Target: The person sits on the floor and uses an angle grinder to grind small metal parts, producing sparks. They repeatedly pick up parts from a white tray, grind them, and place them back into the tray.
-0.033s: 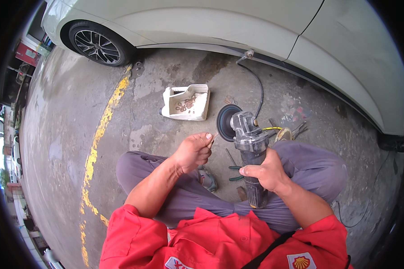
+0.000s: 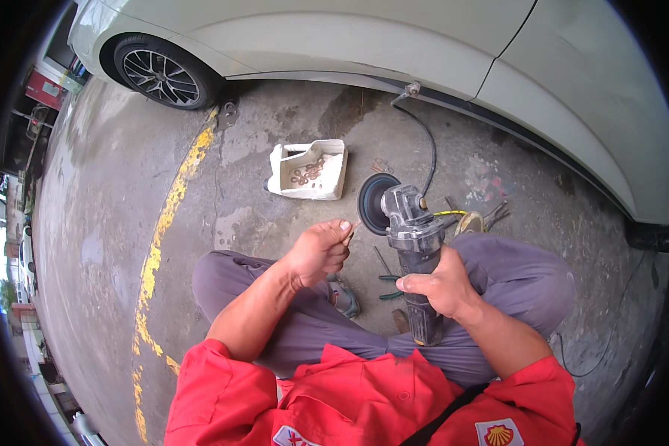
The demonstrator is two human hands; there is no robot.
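In my right hand (image 2: pixel 440 285) is a dark angle grinder (image 2: pixel 418 249), gripped around its body with the head pointing away from me. Its round dark disc (image 2: pixel 369 204) faces left; whether it spins, I cannot tell. My left hand (image 2: pixel 322 251) is closed in a pinch just left of the disc. A small thin piece pokes out from its fingertips toward the disc's lower edge, too small to name. Beyond, a cut-open white plastic jug (image 2: pixel 334 187) lies on the ground with several copper-coloured rings (image 2: pixel 307 172) inside. A few similar small pieces (image 2: pixel 381 165) lie near the disc.
A white car (image 2: pixel 364 37) stands across the far side, its wheel (image 2: pixel 160 76) at left. A black hose (image 2: pixel 432 145) runs from its sill to the grinder. Green-handled pliers (image 2: pixel 391 296) lie between my crossed legs. A yellow line (image 2: pixel 152 260) marks the concrete at left.
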